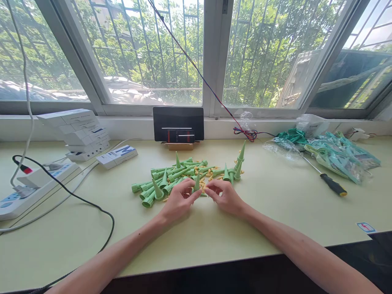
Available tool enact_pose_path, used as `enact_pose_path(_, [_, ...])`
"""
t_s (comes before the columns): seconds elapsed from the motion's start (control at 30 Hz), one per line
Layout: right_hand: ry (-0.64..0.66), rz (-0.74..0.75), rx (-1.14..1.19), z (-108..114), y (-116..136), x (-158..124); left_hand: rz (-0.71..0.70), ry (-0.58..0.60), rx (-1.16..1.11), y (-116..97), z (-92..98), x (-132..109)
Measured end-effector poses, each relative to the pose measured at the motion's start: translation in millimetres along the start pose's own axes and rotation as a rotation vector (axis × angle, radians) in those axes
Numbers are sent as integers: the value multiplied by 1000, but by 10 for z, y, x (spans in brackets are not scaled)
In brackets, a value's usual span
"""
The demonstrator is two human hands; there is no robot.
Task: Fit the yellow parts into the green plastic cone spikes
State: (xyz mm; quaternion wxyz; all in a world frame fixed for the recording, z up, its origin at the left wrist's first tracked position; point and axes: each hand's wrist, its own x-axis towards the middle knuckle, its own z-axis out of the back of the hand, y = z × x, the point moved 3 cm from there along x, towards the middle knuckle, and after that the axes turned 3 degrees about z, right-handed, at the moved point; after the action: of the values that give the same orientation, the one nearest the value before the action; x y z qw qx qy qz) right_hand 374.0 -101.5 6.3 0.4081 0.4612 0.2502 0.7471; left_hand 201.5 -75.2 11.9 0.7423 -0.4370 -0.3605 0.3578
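Observation:
My left hand [180, 199] grips a green cone [197, 182], its tip pointing up. Close beside it, my right hand [226, 197] has its fingers pinched near small yellow pieces; what is between the fingertips is too small to make out. A pile of green cone-shaped spikes [150, 192] lies behind and left of my left hand, a few standing upright. Small yellow pieces [216, 173] are scattered behind both hands. Beyond my right hand stands a small group of green cones [239, 165], tips up.
A dark tablet [178, 116] and a phone [180, 136] stand at the back. White boxes [82, 132], a power strip [36, 188] and cables lie left. On the right are a screwdriver [333, 184], green items in plastic bags [339, 157] and a coiled wire [248, 133].

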Motion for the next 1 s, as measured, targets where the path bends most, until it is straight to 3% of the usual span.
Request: enact_pose_path(1.0, [25,36,12,-1,9,3,-9,5,21,49,3,3])
